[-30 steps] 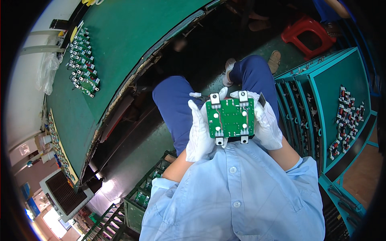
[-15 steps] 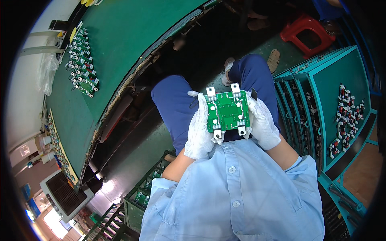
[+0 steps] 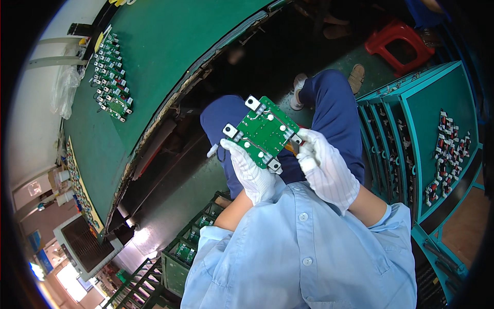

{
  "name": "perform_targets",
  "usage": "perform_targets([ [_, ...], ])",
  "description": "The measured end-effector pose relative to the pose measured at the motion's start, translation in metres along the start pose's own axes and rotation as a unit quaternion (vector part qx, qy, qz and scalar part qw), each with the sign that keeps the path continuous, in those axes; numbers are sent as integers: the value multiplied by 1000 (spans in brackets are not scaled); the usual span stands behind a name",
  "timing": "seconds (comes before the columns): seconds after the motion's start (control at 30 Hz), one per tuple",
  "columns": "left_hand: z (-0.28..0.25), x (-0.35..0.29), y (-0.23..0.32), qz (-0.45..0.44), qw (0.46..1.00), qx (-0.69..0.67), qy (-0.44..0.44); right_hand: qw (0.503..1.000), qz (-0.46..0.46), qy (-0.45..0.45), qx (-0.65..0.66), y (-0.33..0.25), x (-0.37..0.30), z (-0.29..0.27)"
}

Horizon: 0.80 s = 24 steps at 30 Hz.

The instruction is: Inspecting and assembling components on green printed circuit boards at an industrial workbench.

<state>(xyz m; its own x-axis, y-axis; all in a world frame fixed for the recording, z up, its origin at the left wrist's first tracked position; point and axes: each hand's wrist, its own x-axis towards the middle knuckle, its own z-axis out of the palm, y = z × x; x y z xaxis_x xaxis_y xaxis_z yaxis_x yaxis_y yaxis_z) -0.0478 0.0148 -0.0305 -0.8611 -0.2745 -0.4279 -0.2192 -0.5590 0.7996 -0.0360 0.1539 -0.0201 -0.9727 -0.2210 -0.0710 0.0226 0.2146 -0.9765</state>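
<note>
Gloved hands hold a green circuit board [image 3: 262,132] above our lap, solder side up, tilted so that one corner points toward the bench. Our left hand [image 3: 253,175], in a white glove, grips the board from below along its lower-left edge, fingers curled closed around it. Our right hand [image 3: 325,170], also gloved in white, pinches the board's right corner between thumb and fingers. Silver metal tabs stand out at the board's corners.

We sit in a light blue shirt [image 3: 303,252] and dark blue trousers [image 3: 334,113]. To our left runs a long green workbench [image 3: 170,46], on which a cluster of small green boards [image 3: 110,77] lies well apart from our hands. To our right stands a teal rack [image 3: 432,103] carrying rows of small components [image 3: 450,149]. A green crate [image 3: 188,247] holding further boards sits on the floor beside our left elbow. A red plastic stool [image 3: 399,38] stands beyond our knees.
</note>
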Motion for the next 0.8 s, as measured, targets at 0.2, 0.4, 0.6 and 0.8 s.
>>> perform_targets([
  [0.2,-14,-1,-15,2,1000,-12,-12,998,-12,-9,-57,-6,3,4],
  [0.4,-28,4,-25,6,999,-26,-23,996,-39,-21,-81,-4,6,5],
  [0.6,-46,5,-34,14,999,-42,-29,996,-34,-40,-74,0,6,4],
  [0.8,-66,7,-38,22,997,-57,-38,993,-66,-9,-93,-1,6,5],
])
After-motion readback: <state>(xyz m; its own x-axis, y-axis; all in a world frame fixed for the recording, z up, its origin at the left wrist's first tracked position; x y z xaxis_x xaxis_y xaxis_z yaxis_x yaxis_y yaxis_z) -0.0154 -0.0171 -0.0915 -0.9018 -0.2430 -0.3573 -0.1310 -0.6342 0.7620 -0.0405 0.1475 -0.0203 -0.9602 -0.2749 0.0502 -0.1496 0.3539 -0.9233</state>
